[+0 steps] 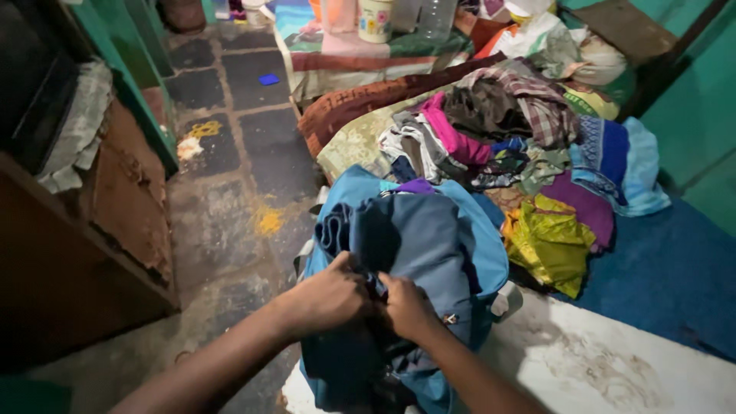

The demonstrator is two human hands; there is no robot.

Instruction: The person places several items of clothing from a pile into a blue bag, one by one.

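Hands, left hand (331, 295) and right hand (406, 307), both clenched on blue bag (429, 238) beneath them

Dim, uneven indoor light is falling from above and ahead, brightening the pile of clothes (521, 146) toward the far end of the bed (675, 276) and the pale patch at the bed's near edge. The stone floor (230, 192) is catching a dull sheen. The wooden cabinet (69, 261) on the left is sinking into deep shadow. Both hands (368, 299) are looking slightly soft, casting shade into the blue bag (460, 230). Straight lines are bending near the frame's edges, and colours are looking grainy and oversaturated.
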